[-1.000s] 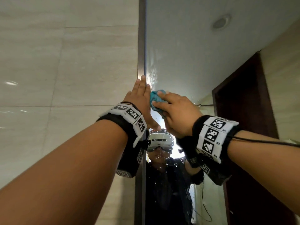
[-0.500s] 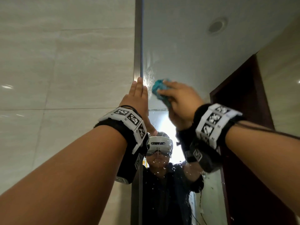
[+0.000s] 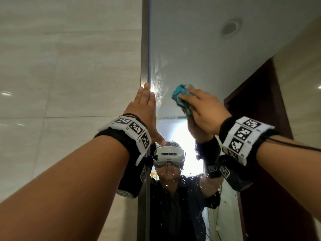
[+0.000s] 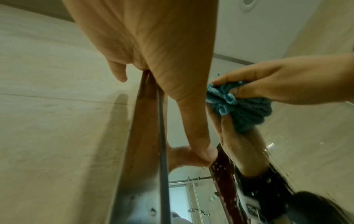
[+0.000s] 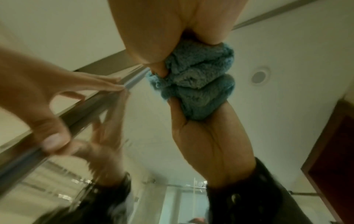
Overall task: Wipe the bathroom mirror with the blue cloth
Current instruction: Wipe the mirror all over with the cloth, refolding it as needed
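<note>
The mirror [image 3: 199,54] fills the right half of the head view, with wet smears and droplets near its left edge. My right hand [image 3: 204,108] grips a bunched blue cloth [image 3: 181,97] and presses it against the glass. The cloth [image 4: 229,100] also shows in the left wrist view, and the cloth [image 5: 199,72] meets its own reflection in the right wrist view. My left hand [image 3: 145,108] lies flat with straight fingers on the mirror's metal frame [image 3: 145,49], left of the cloth; its thumb touches the glass.
A beige tiled wall [image 3: 69,66] runs left of the frame. The mirror reflects the ceiling with a round light [image 3: 230,28], a dark wooden door [image 3: 260,101], and me with a headset. Water drops dot the lower glass.
My right hand has carried the cloth up and to the right across the glass, away from the frame. The left hand has stayed on the frame.
</note>
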A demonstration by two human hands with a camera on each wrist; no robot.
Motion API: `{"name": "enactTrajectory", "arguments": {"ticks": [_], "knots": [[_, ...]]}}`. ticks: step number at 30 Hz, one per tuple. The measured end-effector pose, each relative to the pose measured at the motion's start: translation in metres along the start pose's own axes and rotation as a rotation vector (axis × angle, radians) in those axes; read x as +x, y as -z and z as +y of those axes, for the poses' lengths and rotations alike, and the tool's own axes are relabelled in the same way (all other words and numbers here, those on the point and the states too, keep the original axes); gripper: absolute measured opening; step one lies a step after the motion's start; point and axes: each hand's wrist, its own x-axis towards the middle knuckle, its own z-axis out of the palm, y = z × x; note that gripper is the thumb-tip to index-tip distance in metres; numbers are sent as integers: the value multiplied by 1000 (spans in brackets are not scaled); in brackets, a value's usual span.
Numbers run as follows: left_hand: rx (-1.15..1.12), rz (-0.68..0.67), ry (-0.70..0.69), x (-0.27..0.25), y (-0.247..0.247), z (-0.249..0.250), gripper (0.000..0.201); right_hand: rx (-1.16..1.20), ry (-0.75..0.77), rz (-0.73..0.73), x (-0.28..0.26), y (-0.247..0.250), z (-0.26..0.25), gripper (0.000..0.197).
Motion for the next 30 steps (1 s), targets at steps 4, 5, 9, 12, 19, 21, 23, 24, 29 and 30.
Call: {"name": "enactTrajectory", "arguments": {"ticks": [4, 5, 9, 12, 19, 21, 23, 24, 29, 30], "knots": [[-4, 4, -1, 0, 0, 0, 148, -143, 30, -21, 2, 21, 13, 47], [-7, 7, -4, 0, 0, -1, 148, -221, -8, 18, 6, 27, 19, 44], [-21, 2, -6, 0, -1, -2, 148, -90, -161, 93, 8, 24, 24, 39], [-20, 5, -5, -1, -2, -2, 147, 22, 46, 34, -13, -2, -11, 39], [-18, 3, -10, 0, -2, -3, 148, -29, -252, 170, 25, 19, 36, 36], [-25, 5, -15, 0, -4, -4, 148, -75, -256, 154, 20, 14, 27, 35], [-34, 9, -15, 0, -4, -4, 147, -75, -121, 131, 0, 1, 0, 34], [-32, 8, -16, 0, -4, -4, 147, -77, -24, 117, -13, -6, -13, 35], [-16, -3, -5, 0, -1, -2, 148, -85, 90, 31, -16, -6, -11, 32], [-14, -3, -3, 0, -1, -1, 148, -67, 2, 72, -5, 0, 4, 32]]}}
